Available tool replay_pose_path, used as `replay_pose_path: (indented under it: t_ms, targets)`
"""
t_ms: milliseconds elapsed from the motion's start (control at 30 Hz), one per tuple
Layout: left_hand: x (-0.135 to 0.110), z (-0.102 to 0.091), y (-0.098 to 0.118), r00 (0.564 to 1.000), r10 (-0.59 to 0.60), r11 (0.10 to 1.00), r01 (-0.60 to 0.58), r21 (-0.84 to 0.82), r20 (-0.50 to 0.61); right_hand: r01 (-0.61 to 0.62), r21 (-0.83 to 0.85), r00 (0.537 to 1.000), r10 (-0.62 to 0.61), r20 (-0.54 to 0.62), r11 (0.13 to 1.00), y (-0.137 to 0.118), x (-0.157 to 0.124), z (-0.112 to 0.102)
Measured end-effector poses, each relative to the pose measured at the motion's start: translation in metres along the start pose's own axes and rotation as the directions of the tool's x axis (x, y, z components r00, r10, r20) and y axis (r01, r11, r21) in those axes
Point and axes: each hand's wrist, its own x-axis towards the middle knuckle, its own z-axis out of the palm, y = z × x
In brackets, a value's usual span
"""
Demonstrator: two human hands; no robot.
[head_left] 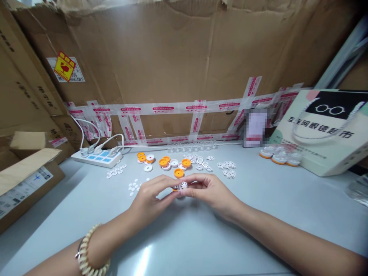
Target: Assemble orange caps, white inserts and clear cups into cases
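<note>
Low over the grey table, my left hand (pixel 149 195) and my right hand (pixel 211 191) meet, their thumbs and forefingers closed on a small white openwork plastic piece (pixel 183 186). A bit of orange shows at my left fingertips; whether it belongs to the held piece or lies behind it, I cannot tell. Just beyond the fingers lies an orange round cap (pixel 178 173). More orange and white round caps (pixel 165 161) lie farther back, partly stacked. Small white discs (pixel 133 185) are scattered left of my left hand. White openwork pieces (pixel 227 165) lie behind my right hand.
A power strip (pixel 97 157) with plugged cables sits back left, near an opened cardboard box (pixel 31 180). A large taped carton (pixel 172 57) walls the back. At right stand a paper bag (pixel 322 134) and clear-topped, orange-based pieces (pixel 280 155). A clear plastic row (pixel 192 147) lies along the back.
</note>
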Motion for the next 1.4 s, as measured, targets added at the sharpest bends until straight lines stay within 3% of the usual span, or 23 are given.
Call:
replay_pose_path:
  t_ms: [133, 333, 533, 733, 933, 1167, 1400]
  targets:
    - [0.001, -0.0007, 0.0002, 0.995, -0.091, 0.996, 0.091, 0.0, -0.029, -0.011, 0.029, 1.0, 0.011, 0.023, 1.0, 0.0007, 0.0001, -0.0006]
    - [0.0021, -0.0002, 0.0011, 0.985, -0.169, 0.986, 0.168, -0.021, -0.029, 0.005, 0.018, 0.999, -0.004, -0.051, 1.0, -0.0007, -0.0001, -0.0011]
    - [0.0022, 0.001, 0.0024, 0.985, -0.165, 0.986, 0.165, -0.014, -0.052, -0.002, 0.036, 0.999, 0.004, -0.043, 0.999, -0.0029, -0.0006, 0.0002]
    - [0.0048, 0.0013, 0.0043, 0.981, -0.184, 0.983, 0.185, 0.013, -0.07, -0.082, 0.241, 0.996, 0.089, -0.016, 0.967, -0.0044, 0.0009, 0.0008]
    - [0.0043, 0.0022, 0.0026, 0.968, -0.243, 0.97, 0.244, -0.002, -0.057, -0.136, 0.328, 0.986, 0.161, -0.049, 0.935, -0.0016, 0.0032, -0.0011]
    - [0.0026, 0.004, 0.0013, 0.99, -0.14, 0.989, 0.141, 0.048, -0.005, -0.142, 0.327, 0.978, 0.183, -0.098, 0.934, 0.0013, 0.0051, 0.002]
    - [0.0023, 0.0047, -0.002, 0.986, -0.161, 0.98, 0.157, 0.123, 0.028, -0.133, 0.318, 0.98, 0.173, -0.102, 0.939, -0.0005, 0.0049, 0.0054]
